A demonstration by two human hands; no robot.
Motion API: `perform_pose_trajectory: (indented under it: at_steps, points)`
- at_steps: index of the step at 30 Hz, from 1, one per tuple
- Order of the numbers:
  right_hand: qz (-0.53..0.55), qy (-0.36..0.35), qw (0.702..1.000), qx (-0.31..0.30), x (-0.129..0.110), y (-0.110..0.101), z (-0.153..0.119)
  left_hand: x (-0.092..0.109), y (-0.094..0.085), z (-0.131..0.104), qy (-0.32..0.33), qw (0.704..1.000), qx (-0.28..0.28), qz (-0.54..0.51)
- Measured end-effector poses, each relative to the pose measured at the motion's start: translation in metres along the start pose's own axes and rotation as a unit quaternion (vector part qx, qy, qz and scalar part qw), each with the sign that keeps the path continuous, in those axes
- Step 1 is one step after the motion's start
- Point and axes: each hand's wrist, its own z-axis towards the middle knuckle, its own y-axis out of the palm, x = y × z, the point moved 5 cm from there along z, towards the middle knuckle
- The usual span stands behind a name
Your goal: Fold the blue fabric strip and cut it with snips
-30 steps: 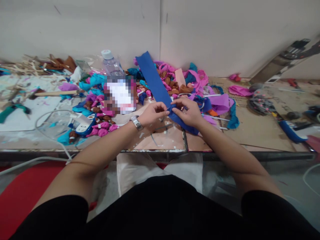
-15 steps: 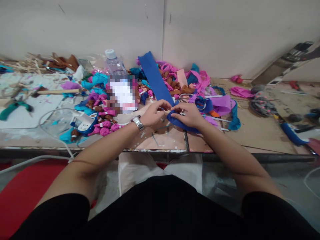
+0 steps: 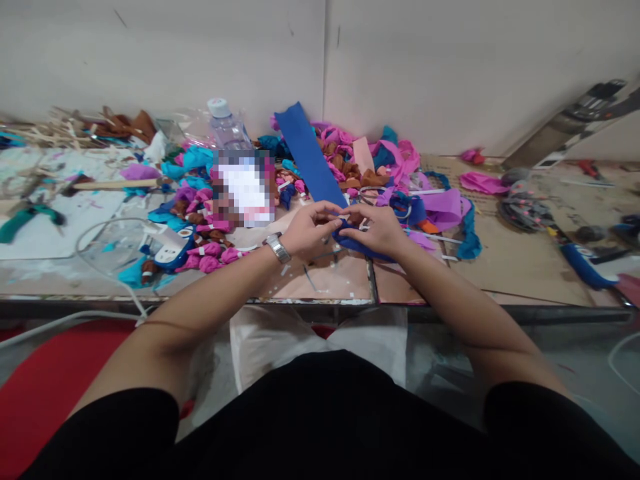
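Note:
A long dark blue strip (image 3: 311, 157), of crepe paper or cloth, runs from the back of the worktable down to my hands. My left hand (image 3: 311, 231), with a metal watch at the wrist, pinches its near part between thumb and fingers. My right hand (image 3: 376, 229) meets it from the other side, also pinching the blue material. A gathered part of the strip lies between the fingertips, and its loose end passes under my right hand. The fingers partly hide the fold.
Crumpled pink, brown and teal bundles (image 3: 210, 257) lie left of my hands, by a plastic bottle (image 3: 229, 127) and a power strip (image 3: 175, 250). Green-handled pliers (image 3: 23, 223) and a wooden-handled hammer (image 3: 117, 183) are further left. Purple strips (image 3: 445, 210) lie right, on cardboard (image 3: 525, 267).
My left thumb and fingers have closed in on the blue material beside my right fingertips. The part between the hands looks more bunched. The strip's far end has hardly moved.

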Motion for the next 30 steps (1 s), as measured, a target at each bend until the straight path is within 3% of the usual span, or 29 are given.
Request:
perform_pose_trajectory:
  at_steps: [9, 17, 24, 30]
  points:
    - [-0.074, -0.035, 0.996, 0.021, -0.0046, -0.0044, 0.0006, -0.0035, -0.0086, 0.0040, -0.011, 0.998, 0.055, -0.037]
    - [-0.120, -0.051, 0.991, 0.034, -0.0102, -0.0063, -0.0009, -0.0055, -0.0075, 0.0039, -0.019, 0.997, 0.055, -0.059]
    - [-0.067, -0.037, 0.997, 0.019, -0.0112, -0.0038, 0.0011, -0.0017, -0.0068, 0.0034, -0.009, 0.997, 0.034, -0.072]
    - [0.017, 0.023, 0.999, 0.015, -0.0066, -0.0024, 0.0009, 0.0043, -0.0036, 0.0010, 0.011, 0.999, 0.013, -0.038]
